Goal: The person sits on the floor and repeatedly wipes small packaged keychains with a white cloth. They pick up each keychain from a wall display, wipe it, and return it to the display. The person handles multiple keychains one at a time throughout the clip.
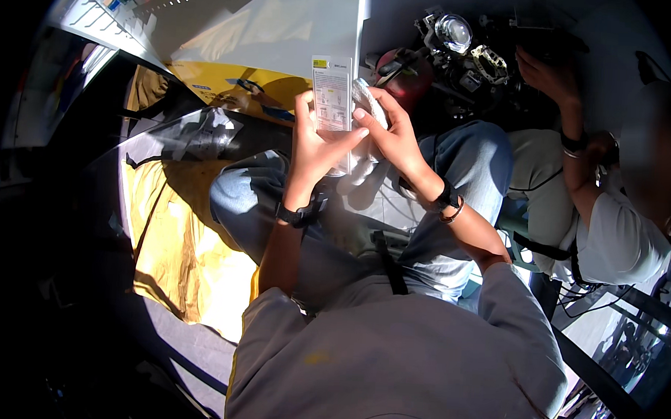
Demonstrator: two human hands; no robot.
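Note:
Above my lap, my left hand (312, 154) grips a clear flat plastic package (333, 97) with a printed label and a small yellow patch at its top. The fingers wrap behind its left edge and the thumb lies across its lower front. My right hand (398, 141) is closed around a bunched white cloth (368, 104), right beside the package. Its thumb meets the package's right edge, or comes very near it. Part of the cloth hangs down behind my fingers. Dark bands circle both wrists.
Ahead stands a pale panel (283, 35) with a row of small slots, and a yellow printed board (236, 85) below it. A yellow cloth (181, 225) lies at left. At right, a co-worker's hand (547, 76) is by dark metal equipment (477, 62) with a round lens.

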